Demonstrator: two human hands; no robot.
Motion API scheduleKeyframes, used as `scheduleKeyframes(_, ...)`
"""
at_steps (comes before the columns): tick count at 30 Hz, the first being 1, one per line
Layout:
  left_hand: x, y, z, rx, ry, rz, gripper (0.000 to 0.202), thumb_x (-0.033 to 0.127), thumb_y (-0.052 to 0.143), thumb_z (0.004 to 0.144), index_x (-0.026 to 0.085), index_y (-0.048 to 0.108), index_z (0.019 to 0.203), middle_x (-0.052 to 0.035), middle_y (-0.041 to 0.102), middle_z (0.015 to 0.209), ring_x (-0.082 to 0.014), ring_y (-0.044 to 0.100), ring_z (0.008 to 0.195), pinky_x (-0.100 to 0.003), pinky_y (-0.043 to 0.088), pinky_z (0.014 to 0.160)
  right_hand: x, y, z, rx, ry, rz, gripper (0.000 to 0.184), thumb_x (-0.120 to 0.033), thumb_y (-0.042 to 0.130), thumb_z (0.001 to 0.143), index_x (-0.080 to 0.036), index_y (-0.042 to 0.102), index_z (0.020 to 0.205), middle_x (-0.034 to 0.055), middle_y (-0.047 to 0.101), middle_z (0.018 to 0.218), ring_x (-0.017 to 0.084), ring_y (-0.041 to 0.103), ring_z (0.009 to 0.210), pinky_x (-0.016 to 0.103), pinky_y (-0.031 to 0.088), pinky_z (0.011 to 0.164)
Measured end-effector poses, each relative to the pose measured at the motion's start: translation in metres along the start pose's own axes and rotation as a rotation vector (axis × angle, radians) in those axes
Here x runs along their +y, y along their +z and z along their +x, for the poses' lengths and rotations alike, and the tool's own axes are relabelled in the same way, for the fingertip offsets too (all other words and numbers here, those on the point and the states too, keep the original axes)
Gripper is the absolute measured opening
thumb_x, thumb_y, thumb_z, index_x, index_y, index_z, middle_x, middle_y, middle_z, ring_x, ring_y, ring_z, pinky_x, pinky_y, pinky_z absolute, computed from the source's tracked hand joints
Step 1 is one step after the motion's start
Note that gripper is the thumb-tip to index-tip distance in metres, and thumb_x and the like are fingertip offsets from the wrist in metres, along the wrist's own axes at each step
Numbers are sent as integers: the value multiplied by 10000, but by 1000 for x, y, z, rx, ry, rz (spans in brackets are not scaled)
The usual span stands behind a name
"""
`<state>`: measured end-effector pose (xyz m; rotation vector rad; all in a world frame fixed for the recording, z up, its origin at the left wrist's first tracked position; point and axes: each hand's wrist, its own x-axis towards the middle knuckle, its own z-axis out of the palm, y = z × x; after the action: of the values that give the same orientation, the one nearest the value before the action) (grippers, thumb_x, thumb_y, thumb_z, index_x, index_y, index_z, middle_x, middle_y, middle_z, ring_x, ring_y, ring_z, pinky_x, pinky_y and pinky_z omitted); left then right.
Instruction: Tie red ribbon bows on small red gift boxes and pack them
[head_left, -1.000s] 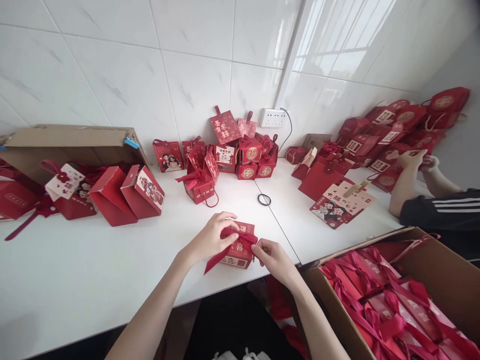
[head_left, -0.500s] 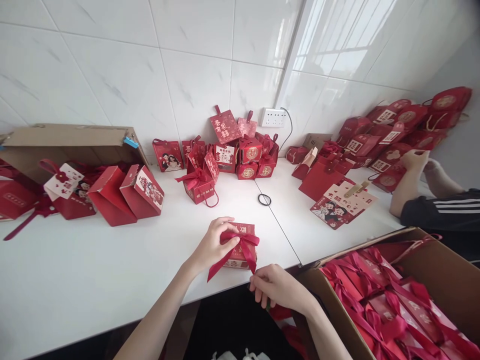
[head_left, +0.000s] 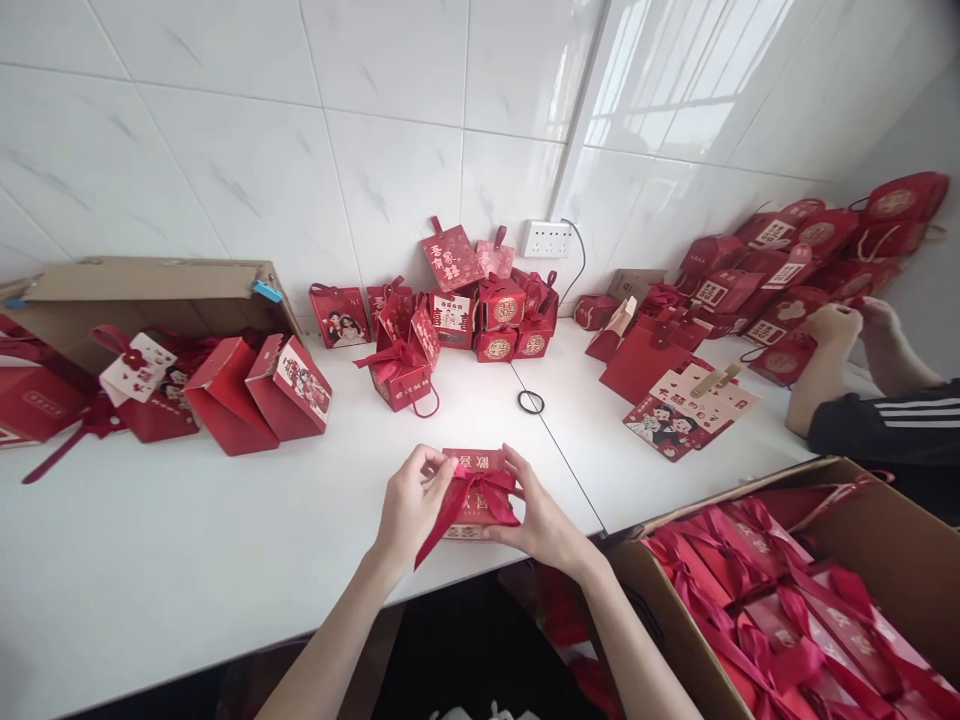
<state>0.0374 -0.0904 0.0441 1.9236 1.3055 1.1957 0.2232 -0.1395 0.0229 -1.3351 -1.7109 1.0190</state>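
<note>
A small red gift box point(head_left: 469, 461) with gold lettering sits near the front edge of the white table, a dark red satin ribbon point(head_left: 480, 487) tied in a bow across its top. One ribbon tail hangs toward me on the left. My left hand point(head_left: 412, 505) pinches the bow's left part between thumb and fingers. On the other side, my right hand point(head_left: 546, 522) grips the box, fingers at its far right corner and thumb low on the near side. The box's right side is partly hidden by that hand.
A cardboard carton point(head_left: 911, 530) of ribboned red boxes stands at front right. Finished-looking red boxes point(head_left: 501, 312) line the wall, and a black ring point(head_left: 530, 402) lies behind my right hand. Another person's hands point(head_left: 836, 330) work at far right, near piled boxes.
My right hand has let go of the ribbon's right tail and moved up onto the box's right side. My left hand has shifted slightly left and now pinches the bow's left part.
</note>
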Motion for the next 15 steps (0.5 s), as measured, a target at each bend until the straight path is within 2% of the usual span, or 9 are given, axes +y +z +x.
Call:
scheduleKeyframes(3, 11, 6, -9, 148, 421, 53, 92, 182, 555, 833, 190, 498, 762, 12, 600, 676, -108, 569, 629, -233, 471, 593, 2, 2, -3, 98, -151, -29, 943, -320, 742, 664, -314, 147, 1397, 111, 300, 1366, 268, 357, 1282, 452, 413, 1003)
scheduleKeyframes(5, 21, 10, -14, 200, 717, 70, 129, 106, 607, 786, 181, 502, 791, 13, 603, 655, -102, 550, 590, -244, 458, 570, -1, -2, -9, 226, -256, -67, 903, -268, 731, 680, -333, 171, 1386, 107, 271, 1372, 271, 306, 1313, 447, 441, 980)
scheduleKeyframes(7, 33, 15, -16, 242, 903, 67, 171, 65, 632, 752, 166, 513, 822, 9, 609, 631, -100, 540, 557, -253, 449, 545, -6, -10, -16, 366, -348, -120, 863, -221, 708, 705, -342, 185, 1380, 107, 242, 1391, 274, 258, 1338, 452, 460, 962)
scheduleKeyframes(9, 45, 19, -16, 279, 975, 40, 185, 49, 628, 745, 153, 517, 850, -3, 616, 624, -103, 538, 544, -259, 447, 527, -11, -19, -26, 471, -413, -193, 849, -187, 699, 711, -342, 195, 1377, 108, 238, 1403, 283, 259, 1339, 474, 463, 956)
scheduleKeyframes(12, 62, 26, -12, 290, 984, -55, 213, 48, 610, 752, 167, 496, 886, 27, 586, 586, -91, 497, 501, -246, 428, 500, -17, -34, -44, 575, -431, -330, 846, -193, 714, 700, -340, 217, 1368, 107, 261, 1406, 299, 293, 1324, 509, 453, 957)
scheduleKeyframes(14, 69, 34, -5, 255, 910, -78, 203, 62, 590, 765, 191, 487, 884, 51, 550, 565, -83, 466, 482, -230, 411, 495, -20, -45, -61, 630, -394, -437, 842, -219, 733, 681, -351, 244, 1353, 96, 278, 1403, 308, 320, 1310, 515, 449, 961)
scheduleKeyframes(15, 71, 40, 0, 210, 831, -72, 167, 82, 571, 780, 199, 491, 868, 53, 537, 564, -82, 460, 482, -224, 409, 500, -22, -50, -71, 661, -362, -489, 826, -232, 743, 668, -356, 273, 1335, 90, 287, 1400, 312, 333, 1302, 515, 447, 964)
